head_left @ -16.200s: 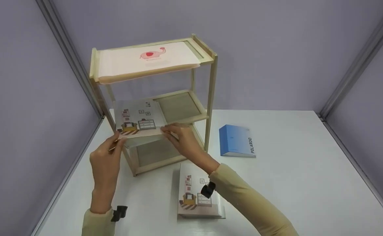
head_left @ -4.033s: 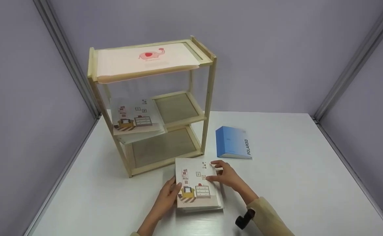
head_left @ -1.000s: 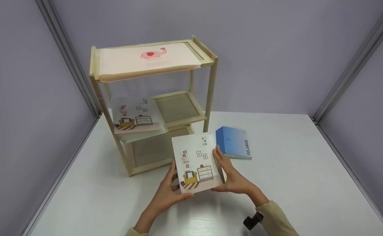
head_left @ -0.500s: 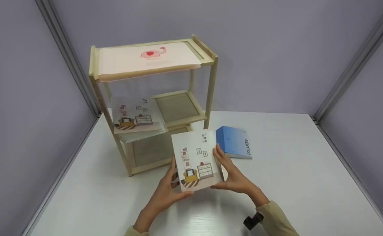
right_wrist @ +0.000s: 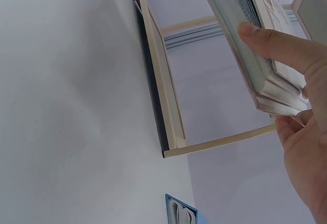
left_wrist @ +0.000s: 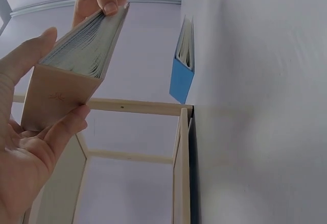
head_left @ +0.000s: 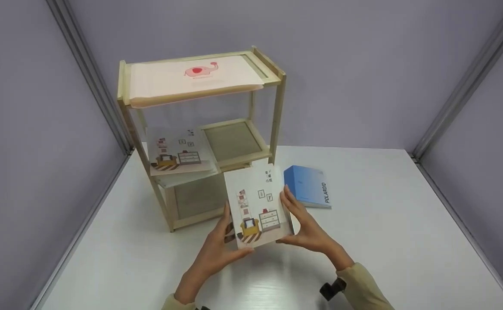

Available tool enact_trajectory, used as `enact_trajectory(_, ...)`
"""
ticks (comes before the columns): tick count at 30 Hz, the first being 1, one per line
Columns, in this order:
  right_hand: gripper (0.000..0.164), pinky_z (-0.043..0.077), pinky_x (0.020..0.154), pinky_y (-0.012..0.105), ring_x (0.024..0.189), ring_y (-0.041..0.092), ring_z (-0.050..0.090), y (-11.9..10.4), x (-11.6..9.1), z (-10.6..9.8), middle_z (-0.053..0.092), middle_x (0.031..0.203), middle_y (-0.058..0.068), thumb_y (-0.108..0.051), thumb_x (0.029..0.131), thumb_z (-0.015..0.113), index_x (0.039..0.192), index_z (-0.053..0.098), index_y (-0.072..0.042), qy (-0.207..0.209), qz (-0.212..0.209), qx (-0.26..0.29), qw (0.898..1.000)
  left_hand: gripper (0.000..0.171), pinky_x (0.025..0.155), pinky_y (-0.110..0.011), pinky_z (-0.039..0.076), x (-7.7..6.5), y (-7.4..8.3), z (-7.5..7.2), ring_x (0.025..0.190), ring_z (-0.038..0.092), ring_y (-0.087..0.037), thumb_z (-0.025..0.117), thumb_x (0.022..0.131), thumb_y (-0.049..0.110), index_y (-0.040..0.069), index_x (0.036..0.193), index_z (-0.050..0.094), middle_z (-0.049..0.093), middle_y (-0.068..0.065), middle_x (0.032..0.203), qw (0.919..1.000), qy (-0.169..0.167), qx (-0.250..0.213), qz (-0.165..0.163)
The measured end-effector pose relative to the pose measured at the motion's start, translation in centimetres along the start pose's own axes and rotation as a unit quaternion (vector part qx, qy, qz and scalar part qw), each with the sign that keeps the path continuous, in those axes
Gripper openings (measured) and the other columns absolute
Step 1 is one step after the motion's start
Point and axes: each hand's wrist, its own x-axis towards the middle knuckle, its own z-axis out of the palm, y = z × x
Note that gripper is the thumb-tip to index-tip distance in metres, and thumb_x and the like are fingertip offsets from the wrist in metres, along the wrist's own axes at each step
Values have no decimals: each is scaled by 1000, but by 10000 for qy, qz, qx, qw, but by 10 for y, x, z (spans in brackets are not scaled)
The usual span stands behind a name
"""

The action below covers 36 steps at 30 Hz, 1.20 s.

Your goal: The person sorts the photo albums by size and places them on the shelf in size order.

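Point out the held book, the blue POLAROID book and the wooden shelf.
Held book (head_left: pixel 255 206), head view: illustrated cover.
Blue POLAROID book (head_left: pixel 311 186), head view: lettered cover.
Wooden shelf (head_left: pixel 277 118), head view: right front post.

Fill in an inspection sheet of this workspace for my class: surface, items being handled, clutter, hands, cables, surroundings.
Surface: white table, shiny toward the front; a wooden rack stands on it.
Job's things: picture-cover book, held tilted above the table; a book with a matching cover lies on the rack's middle shelf.
Clutter: blue POLAROID book on the table, right of the rack in the head view; elephant-print item on the rack's top.
Hands: left hand grips the spine side; right hand grips the opposite side, thumb on the page edges.
Cables: nothing seen.
Surroundings: plain greyish-purple walls at the back and both sides.
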Motion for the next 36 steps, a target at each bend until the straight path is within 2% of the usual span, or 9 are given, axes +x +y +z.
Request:
enact_trajectory(3,106,24,111,29,140,38,6,10,0,2,4,153,22,-11,64,85,146,18,1,-23,26,22,10000,118,88,-26,50,0,0,-1,120,51,-24,78,71,36,27,148,-11,25,-7,151,10000,23,44,75)
enact_trajectory(8,108,25,112,37,143,27,3,29,0,3,0,156,11,-27,67,83,149,15,-9,-104,109,-34,9999,118,88,-26,50,2,2,-3,119,52,-24,79,71,32,27,148,-10,24,-6,151,9999,78,84,120)
enact_trajectory(10,110,25,111,39,143,27,4,30,1,2,1,156,11,-26,66,84,149,15,-9,-73,125,-91,9999,118,88,-28,50,3,3,-4,120,51,-24,80,71,30,28,148,-10,23,-6,151,9998,87,70,152)
enact_trajectory(15,111,23,111,29,142,31,8,22,6,2,4,155,16,-13,61,87,148,18,-5,57,92,-196,9997,118,89,-28,49,5,5,-5,123,48,-24,80,72,25,26,149,-9,23,-6,152,9999,112,95,61)
enact_trajectory(18,108,24,111,34,141,36,8,7,11,-2,5,153,22,-7,61,86,146,19,2,47,46,-119,9999,119,89,-30,50,6,5,-7,125,46,-25,81,71,20,22,149,-9,21,-7,152,9998,161,82,30)
enact_trajectory(21,105,28,109,47,140,39,8,-7,15,-6,5,152,26,-5,62,85,144,19,6,-9,23,-61,10000,120,88,-31,50,6,7,-9,126,44,-27,81,70,19,20,149,-10,19,-7,153,9997,226,53,64)
enact_trajectory(25,103,30,104,55,140,40,8,-15,21,-9,6,151,27,-4,64,84,144,19,6,-101,-2,-43,9999,119,88,-28,50,7,9,-11,127,44,-26,80,71,26,22,149,-9,19,-5,153,9994,289,138,124)
enact_trajectory(28,103,31,103,55,140,40,7,-16,24,-10,5,151,27,-3,64,83,144,19,7,-163,-20,-13,9999,117,87,-27,50,7,10,-13,126,45,-26,79,71,33,25,149,-9,19,-4,153,9992,313,185,159)
enact_trajectory(36,101,34,100,57,140,41,5,-15,29,-13,4,152,27,-2,66,82,144,18,7,-298,44,167,9994,117,87,-28,50,11,13,-16,127,44,-28,79,72,31,26,148,-11,15,-4,154,9991,321,-60,275)
